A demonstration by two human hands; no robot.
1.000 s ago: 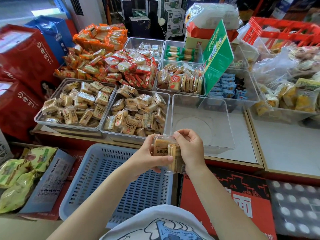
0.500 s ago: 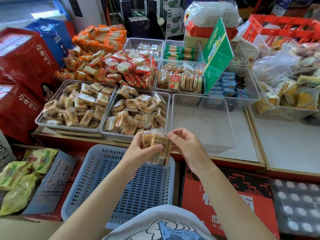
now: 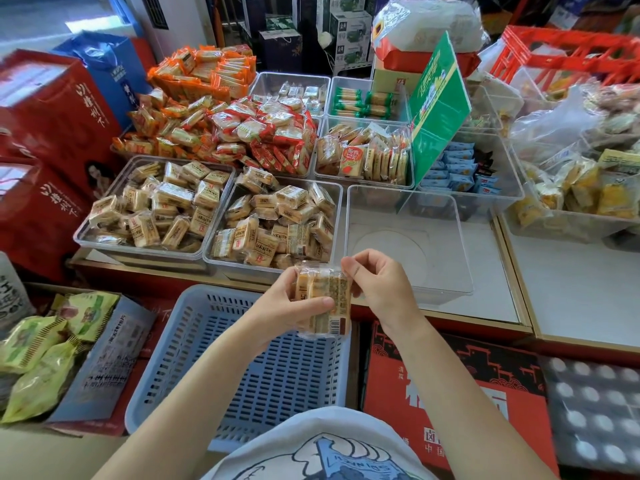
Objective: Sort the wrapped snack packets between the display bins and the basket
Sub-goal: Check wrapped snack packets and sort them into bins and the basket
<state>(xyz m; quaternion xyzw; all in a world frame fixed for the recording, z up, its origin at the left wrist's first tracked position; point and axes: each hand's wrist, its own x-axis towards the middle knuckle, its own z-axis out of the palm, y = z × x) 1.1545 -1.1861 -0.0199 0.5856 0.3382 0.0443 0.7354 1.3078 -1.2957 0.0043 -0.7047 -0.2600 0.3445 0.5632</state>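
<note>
1. Step in hand, as I judge it: the person is checking a clutch of wrapped snack packets (image 3: 323,301) before choosing where they go. Nothing has been dropped yet.
2. The left hand (image 3: 289,306) grips the packets, thumb across the front and fingers curled behind. The right hand (image 3: 379,289) pinches the wrapper's edge at the 1 o'clock corner of the bundle, fingers bent narrow.
3. The packets hang in the air above the far-right corner of the basket (image 3: 194,358), just short of the counter (image 3: 571,299) edge.
4. The next move calls for a short reach: either down to 7 o'clock into the basket, or up to 11 o'clock into the bin of matching tan packets (image 3: 273,223). The empty clear bin (image 3: 460,237) lies at 1 o'clock.
5. Materials: the wrappers are thin, glossy, crinkled film over blocky biscuit-like bars, and one shows a barcode label. They are likely slippery when stacked.
6. The basket is blue moulded plastic with slotted walls and floor. The bins are rigid, transparent, rectangular with rounded rims.
</note>
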